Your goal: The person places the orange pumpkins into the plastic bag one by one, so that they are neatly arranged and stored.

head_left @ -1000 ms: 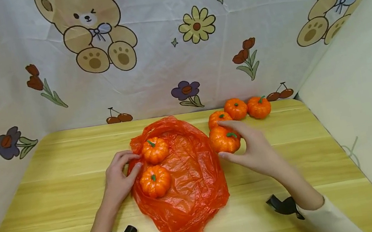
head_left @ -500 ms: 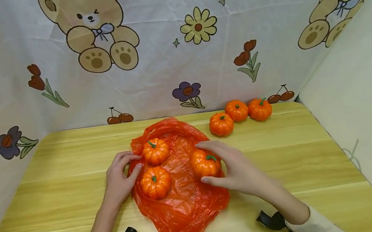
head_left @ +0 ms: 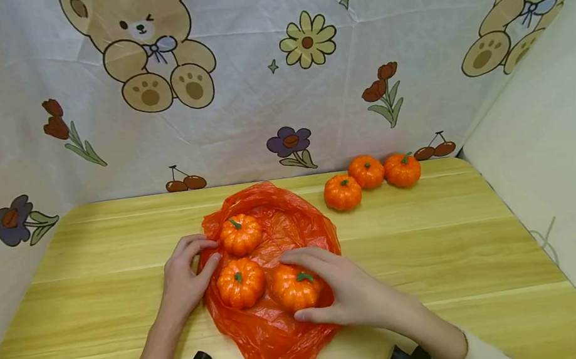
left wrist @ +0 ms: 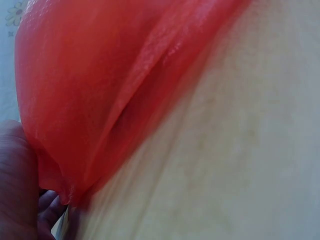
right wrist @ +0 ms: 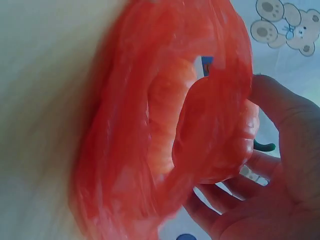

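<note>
An orange toy pumpkin (head_left: 293, 290) with a green stem is gripped between the thumb and fingers of my right hand (head_left: 353, 292), low over the front right of a spread red plastic bag (head_left: 288, 354). In the right wrist view, bag film partly covers the held pumpkin (right wrist: 220, 135). At the bag's left rim, my left hand (head_left: 183, 277) holds the film between thumb and fingers; the left wrist view shows the bag (left wrist: 90, 75) running into that hand. Two more pumpkins lie inside the bag: one at the back left (head_left: 241, 235), another at the front left (head_left: 241, 283).
Three pumpkins stand at the back right of the wooden table (head_left: 436, 243): one nearer the bag (head_left: 342, 192), one in the middle (head_left: 366, 171), one farthest right (head_left: 403, 170). A printed cloth (head_left: 238, 86) hangs behind the table.
My right hand has carried its pumpkin from beside the back-right pumpkins, leftward and toward me, into the bag next to the front-left pumpkin. The left hand has stayed at the rim.
</note>
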### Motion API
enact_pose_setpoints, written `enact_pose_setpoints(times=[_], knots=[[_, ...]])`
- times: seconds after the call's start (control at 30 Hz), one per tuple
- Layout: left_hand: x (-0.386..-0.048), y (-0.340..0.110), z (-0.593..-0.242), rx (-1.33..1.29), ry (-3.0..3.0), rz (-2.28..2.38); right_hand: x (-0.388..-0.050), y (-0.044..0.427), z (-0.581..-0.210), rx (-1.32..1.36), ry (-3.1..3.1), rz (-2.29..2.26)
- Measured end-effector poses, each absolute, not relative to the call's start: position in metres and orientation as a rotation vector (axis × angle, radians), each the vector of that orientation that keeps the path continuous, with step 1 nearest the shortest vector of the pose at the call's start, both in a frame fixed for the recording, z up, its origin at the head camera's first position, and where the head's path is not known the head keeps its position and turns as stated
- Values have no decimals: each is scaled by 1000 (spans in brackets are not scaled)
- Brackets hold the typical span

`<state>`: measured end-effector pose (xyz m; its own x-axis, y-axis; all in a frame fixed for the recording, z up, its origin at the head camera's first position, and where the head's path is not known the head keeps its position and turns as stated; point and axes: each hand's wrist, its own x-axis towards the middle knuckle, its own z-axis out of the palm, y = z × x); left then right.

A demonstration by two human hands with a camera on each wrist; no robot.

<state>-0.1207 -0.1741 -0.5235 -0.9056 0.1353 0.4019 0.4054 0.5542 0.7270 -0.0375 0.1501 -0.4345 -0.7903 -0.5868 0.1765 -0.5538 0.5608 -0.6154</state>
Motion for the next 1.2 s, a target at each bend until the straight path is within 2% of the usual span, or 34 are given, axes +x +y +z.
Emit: enact_pose_setpoints(times=[0.73, 1.0, 1.2], knots=[[-120, -172, -520, -413, -2526, -1297, -33, 138, -461, -1029, 2610, -1004], [-119, -172, -520, -419, -2521, -1296, -33, 143, -459, -863, 2515, -1066], [-120, -172, -520, -412, -2531, -1294, -36, 145, -462, -870, 2509, -1112]])
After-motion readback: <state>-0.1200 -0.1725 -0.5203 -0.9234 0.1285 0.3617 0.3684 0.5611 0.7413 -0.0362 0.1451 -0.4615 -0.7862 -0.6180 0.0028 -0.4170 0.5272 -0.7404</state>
